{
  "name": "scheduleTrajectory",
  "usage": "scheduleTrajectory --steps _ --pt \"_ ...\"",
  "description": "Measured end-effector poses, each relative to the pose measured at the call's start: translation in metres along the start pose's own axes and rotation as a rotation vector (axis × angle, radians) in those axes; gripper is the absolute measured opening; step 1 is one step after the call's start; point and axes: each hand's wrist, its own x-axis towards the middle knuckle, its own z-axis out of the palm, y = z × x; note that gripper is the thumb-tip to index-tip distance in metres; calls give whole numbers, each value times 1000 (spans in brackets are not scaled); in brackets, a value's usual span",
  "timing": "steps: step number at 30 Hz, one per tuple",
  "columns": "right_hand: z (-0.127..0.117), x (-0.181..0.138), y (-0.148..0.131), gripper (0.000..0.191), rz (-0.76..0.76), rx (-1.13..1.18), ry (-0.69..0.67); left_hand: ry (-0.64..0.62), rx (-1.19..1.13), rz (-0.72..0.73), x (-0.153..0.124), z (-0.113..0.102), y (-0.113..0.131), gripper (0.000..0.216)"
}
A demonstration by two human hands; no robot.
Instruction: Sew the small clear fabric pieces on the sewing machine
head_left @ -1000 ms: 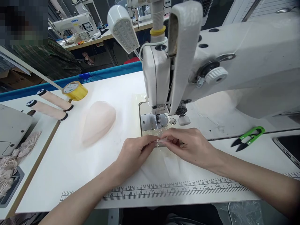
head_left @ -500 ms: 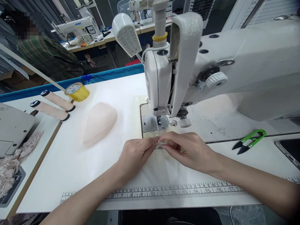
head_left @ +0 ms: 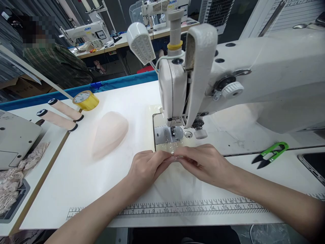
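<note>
In front of the sewing machine (head_left: 175, 88), my left hand (head_left: 148, 166) and my right hand (head_left: 203, 162) meet with thumbs and forefingers pinched together. Between the fingertips is a tiny pale, shiny bit; it is too small and covered to name. Just beyond the fingers lie the metal needle plate (head_left: 164, 135) and the presser foot (head_left: 173, 131), with no fabric under it. A pale pink moulded cup (head_left: 110, 134) rests on the white table (head_left: 63, 176) left of my hands.
Green thread snips (head_left: 270, 155) and a phone (head_left: 315, 166) lie at right. Two thread cones (head_left: 57, 119) and a yellow tape roll (head_left: 86, 100) are at left, near lace (head_left: 11, 189). A ruler strip (head_left: 177, 207) runs along the front edge. Another person (head_left: 58, 64) sits beyond.
My fingertips have drawn closer together, and the right fingers have flattened and closed over the small pale bit. The whole view has shifted slightly; the table items stay put.
</note>
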Motion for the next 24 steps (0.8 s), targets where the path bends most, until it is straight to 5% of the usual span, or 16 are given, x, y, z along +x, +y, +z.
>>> scheduleTrajectory --steps 6,11,15,17,20,24 --pt "-1 -1 5 12 -221 -209 185 19 -52 -25 -1 4 2 12" --pt "-12 4 1 10 -645 -518 168 -9 -101 -85 -4 7 5 18" --pt "-19 8 -5 4 -761 -600 158 13 -108 31 -4 6 6 20" --pt "-21 7 -7 5 -773 -600 161 12 -164 27 -3 4 8 14" --pt "-20 5 -8 7 -704 -531 152 -102 -289 -172 -1 0 12 8" --pt "-10 2 0 20 -253 -294 47 -350 -278 -412 3 2 8 10"
